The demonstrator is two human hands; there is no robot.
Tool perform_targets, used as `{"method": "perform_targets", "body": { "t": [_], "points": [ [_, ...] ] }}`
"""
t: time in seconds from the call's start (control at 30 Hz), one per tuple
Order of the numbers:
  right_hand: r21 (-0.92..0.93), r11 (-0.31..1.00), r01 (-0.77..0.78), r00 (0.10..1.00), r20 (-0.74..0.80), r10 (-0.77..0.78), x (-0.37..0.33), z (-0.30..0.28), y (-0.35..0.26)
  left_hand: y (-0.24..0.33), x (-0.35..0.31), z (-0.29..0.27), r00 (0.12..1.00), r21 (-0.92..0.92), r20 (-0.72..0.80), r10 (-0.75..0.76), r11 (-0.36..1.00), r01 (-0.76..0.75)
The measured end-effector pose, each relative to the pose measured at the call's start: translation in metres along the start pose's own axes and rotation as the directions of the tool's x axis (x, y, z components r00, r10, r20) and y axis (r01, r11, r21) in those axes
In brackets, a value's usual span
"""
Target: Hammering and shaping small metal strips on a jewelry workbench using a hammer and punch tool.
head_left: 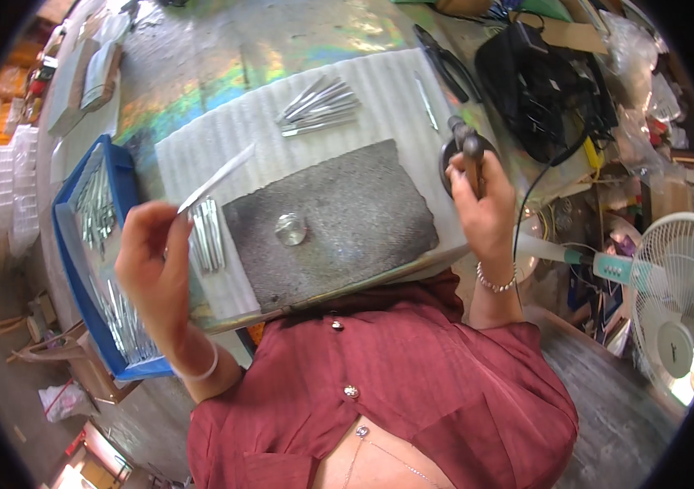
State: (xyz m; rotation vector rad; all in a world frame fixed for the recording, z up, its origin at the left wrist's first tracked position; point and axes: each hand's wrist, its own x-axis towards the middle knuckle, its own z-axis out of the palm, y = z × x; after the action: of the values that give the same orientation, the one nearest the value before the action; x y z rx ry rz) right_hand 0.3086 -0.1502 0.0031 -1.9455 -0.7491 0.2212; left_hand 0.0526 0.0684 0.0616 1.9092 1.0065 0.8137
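Pinching silver strip (217, 178) in left hand (151, 254), left of centre; gripping hammer (472, 147) in right hand (484, 204), right of centre; apparently mid-batch, piled strips (321, 106) at upper centre (cannot tell finished from waiting).

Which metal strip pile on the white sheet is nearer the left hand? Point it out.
The pile left of the dark mat, beside the left hand; the other pile lies beyond the mat.

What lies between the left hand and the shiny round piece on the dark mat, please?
From the left hand to the round piece, the head view shows silver strips on the white sheet, then bare dark mat.
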Motion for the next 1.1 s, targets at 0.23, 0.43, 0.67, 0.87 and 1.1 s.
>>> {"method": "perform_targets", "body": {
  "t": [0.23, 0.43, 0.67, 0.87, 1.1],
  "points": [
    [-0.436, 0.899, -0.044, 0.998, 0.023, 0.061, 0.022, -0.044, 0.052, 0.022, -0.038, -0.016, 0.977, 0.243, 0.195, 0.088, 0.961, -0.135],
    [-0.607, 0.793, -0.041, 0.991, 0.076, 0.109, 0.024, -0.038, 0.057, 0.024, -0.041, -0.006, 0.952, 0.277, 0.275, 0.134, 0.937, -0.212],
    [-0.629, 0.773, -0.088, 0.982, 0.076, 0.174, 0.034, -0.032, 0.069, 0.022, -0.044, 0.004, 0.963, 0.19, 0.26, 0.072, 0.974, -0.124],
    [-0.613, 0.785, -0.087, 0.98, 0.087, 0.177, 0.036, -0.031, 0.064, 0.012, -0.043, 0.015, 0.95, 0.133, 0.3, 0.083, 0.983, -0.128],
    [-0.425, 0.894, -0.139, 0.983, 0.051, 0.177, 0.031, -0.037, 0.062, -0.01, -0.049, 0.026, 0.933, 0.047, 0.36, 0.011, 0.998, -0.03]
  ]
}}
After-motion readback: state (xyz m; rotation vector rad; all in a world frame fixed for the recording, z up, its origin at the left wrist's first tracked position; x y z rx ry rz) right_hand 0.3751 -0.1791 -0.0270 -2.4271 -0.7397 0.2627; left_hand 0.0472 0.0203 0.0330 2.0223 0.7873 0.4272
